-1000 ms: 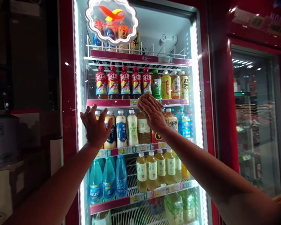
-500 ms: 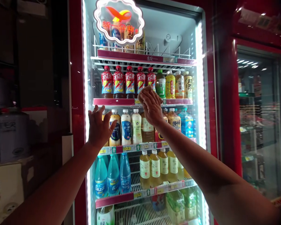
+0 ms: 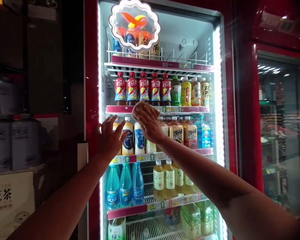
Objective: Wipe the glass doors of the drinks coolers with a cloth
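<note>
My right hand (image 3: 147, 120) is pressed flat against the glass door (image 3: 190, 40) of the drinks fridge, a brownish cloth (image 3: 142, 104) trapped under its fingers at the height of the second shelf rail (image 3: 185, 109) — the grip is a flat press on the cloth, not a pinch. My left hand (image 3: 109, 137) is lower and to the left, fingers spread wide and holding nothing, its palm on or just off the glass near the lit left edge of the door; I cannot tell which. Behind the glass, a row of red-capped bottles (image 3: 142, 88) stands above the cloth, cream-coloured milk tea bottles (image 3: 133, 138) sit between my two hands, and blue bottles (image 3: 126, 186) and yellow tea bottles (image 3: 165, 178) fill the shelf below. A glowing logo sign (image 3: 134, 25) hangs at the top of the door. To the left, in the dark, grey tins (image 3: 25, 140) stand on a cardboard box (image 3: 7, 203).
</note>
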Tool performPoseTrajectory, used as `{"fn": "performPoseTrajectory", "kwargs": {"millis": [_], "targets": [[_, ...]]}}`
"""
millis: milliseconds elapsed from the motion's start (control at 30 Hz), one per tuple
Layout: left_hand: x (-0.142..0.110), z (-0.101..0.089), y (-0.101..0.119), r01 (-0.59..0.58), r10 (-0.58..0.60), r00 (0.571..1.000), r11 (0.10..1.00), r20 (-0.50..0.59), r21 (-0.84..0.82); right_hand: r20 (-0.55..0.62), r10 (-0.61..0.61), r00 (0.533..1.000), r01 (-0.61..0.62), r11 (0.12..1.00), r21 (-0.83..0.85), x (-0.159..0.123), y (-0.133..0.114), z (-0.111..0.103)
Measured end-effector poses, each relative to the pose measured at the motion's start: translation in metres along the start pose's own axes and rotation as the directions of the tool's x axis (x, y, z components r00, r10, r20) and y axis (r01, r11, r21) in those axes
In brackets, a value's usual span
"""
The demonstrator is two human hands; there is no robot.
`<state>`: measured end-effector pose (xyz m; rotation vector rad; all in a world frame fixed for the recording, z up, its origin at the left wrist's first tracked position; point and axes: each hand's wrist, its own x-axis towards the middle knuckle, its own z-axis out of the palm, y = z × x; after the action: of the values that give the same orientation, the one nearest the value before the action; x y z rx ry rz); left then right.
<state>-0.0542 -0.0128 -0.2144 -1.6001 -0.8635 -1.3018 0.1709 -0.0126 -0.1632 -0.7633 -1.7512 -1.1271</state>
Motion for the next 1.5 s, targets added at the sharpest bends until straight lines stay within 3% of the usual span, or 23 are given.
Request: {"fn": "performPoseTrajectory", "kwargs": {"millis": [100,300,433,500,667,867,1033,1233,1400,1500], "targets": [[-0.003,-0.001,-0.001,0.015,-0.015,1.000,1.000,-0.010,0.002,0.061,-0.102,0.993,0.102,0.995,0.013,0.004,-0.005,0.000],[-0.006,-0.008,-0.003,-0.036,0.035,0.999,0.999,0.010,0.001,-0.061,0.035,0.998,-0.032,0.998,0.053,0.015,-0.015,0.015],[-0.006,-0.010,-0.006,-0.013,0.012,1.000,0.998,-0.016,-0.060,0.017,-0.142,0.990,0.141,0.987,0.083,0.013,-0.030,0.019],[-0.006,-0.009,-0.007,0.012,-0.014,0.999,0.997,-0.029,-0.073,0.019,-0.165,0.986,0.163,0.983,0.083,0.017,-0.031,0.017],[-0.008,-0.009,-0.009,0.022,-0.024,0.999,0.997,-0.032,-0.072,-0.072,0.019,0.997,-0.015,0.999,0.050,0.032,-0.035,0.023],[-0.015,-0.009,-0.008,0.108,-0.115,0.992,0.988,-0.056,-0.112,0.016,-0.225,0.974,0.223,0.972,0.079,0.038,-0.050,0.027],[-0.020,-0.007,-0.005,0.133,-0.149,0.986,0.975,-0.078,-0.178,-0.110,-0.061,0.992,0.070,0.994,0.079,0.057,-0.062,0.034],[-0.031,-0.007,-0.003,0.128,-0.147,0.984,0.976,-0.101,-0.174,-0.001,-0.298,0.955,0.294,0.943,0.156,0.065,-0.081,0.051],[-0.038,-0.006,-0.007,0.124,-0.146,0.985,0.970,-0.094,-0.208,-0.067,-0.112,0.991,0.123,0.976,0.179,0.074,-0.080,0.051],[-0.039,-0.002,-0.010,0.111,-0.138,0.985,0.967,-0.107,-0.230,-0.015,-0.192,0.981,0.191,0.960,0.203,0.065,-0.085,0.053]]}}
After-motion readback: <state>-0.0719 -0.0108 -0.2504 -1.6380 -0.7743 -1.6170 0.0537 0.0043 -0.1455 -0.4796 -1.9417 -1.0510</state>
